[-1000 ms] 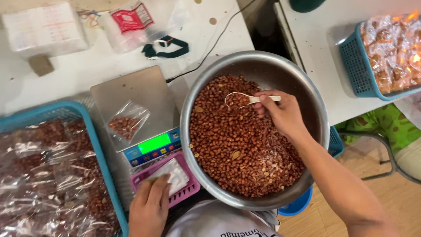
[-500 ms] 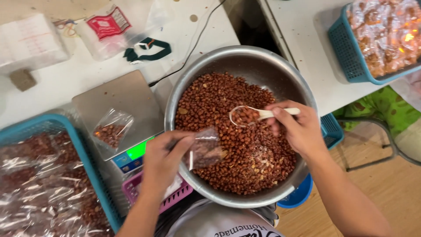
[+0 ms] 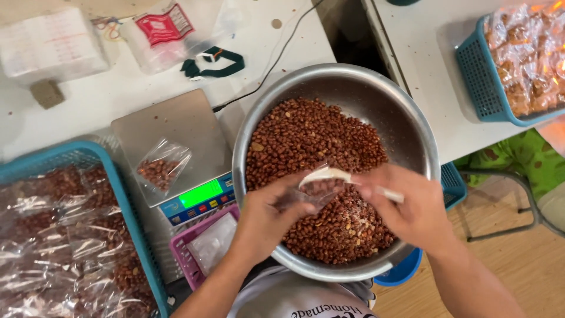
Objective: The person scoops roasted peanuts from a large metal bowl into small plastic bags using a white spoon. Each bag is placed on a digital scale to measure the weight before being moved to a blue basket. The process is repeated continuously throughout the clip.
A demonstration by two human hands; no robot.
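Observation:
A big steel bowl (image 3: 412, 126) full of red-brown peanuts (image 3: 306, 138) sits in front of me. My left hand (image 3: 265, 221) holds a small clear plastic bag (image 3: 306, 197) over the peanuts. My right hand (image 3: 409, 209) grips a white plastic spoon (image 3: 326, 175), tipped at the bag's mouth with peanuts in it. Both hands meet above the near side of the bowl.
A digital scale (image 3: 170, 129) left of the bowl carries a small bag of peanuts (image 3: 160, 166). A blue basket (image 3: 126, 206) of filled bags is at the left, another blue basket (image 3: 479, 76) at the right. A pink tray (image 3: 182, 259) holds empty bags.
My left hand picked a clear bag from the pink tray and brought it over the bowl. My right hand moved the loaded spoon to the bag's mouth.

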